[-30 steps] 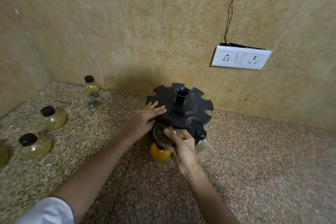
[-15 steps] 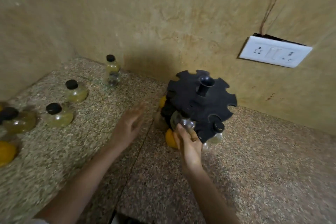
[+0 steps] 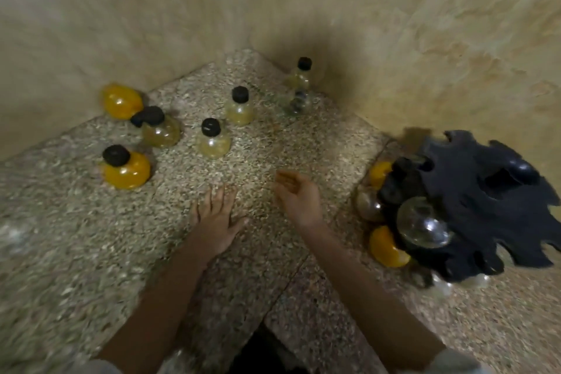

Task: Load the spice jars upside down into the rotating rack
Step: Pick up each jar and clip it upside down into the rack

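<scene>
The black rotating rack (image 3: 479, 200) stands at the right edge of the view. Upside-down jars hang in it: a clear one (image 3: 422, 223) at its front and orange ones (image 3: 385, 249) below and to its left. Several loose jars with black caps stand on the speckled counter (image 3: 76, 252) at the left, among them an orange jar (image 3: 126, 170) and a pale one (image 3: 212, 140). My left hand (image 3: 214, 218) hovers flat, fingers spread, holding nothing. My right hand (image 3: 297, 197) is beside it, fingers loosely curled and empty, apart from the rack.
Beige tiled walls meet in a corner behind the jars. A tall stacked jar (image 3: 299, 88) stands near that corner. A dark gap (image 3: 264, 349) opens at the counter's front edge between my forearms. The frame is motion-blurred.
My right hand let go of the clear jar in the rack and moved left. My left hand reached further left. The view swung left, bringing more loose jars into sight.
</scene>
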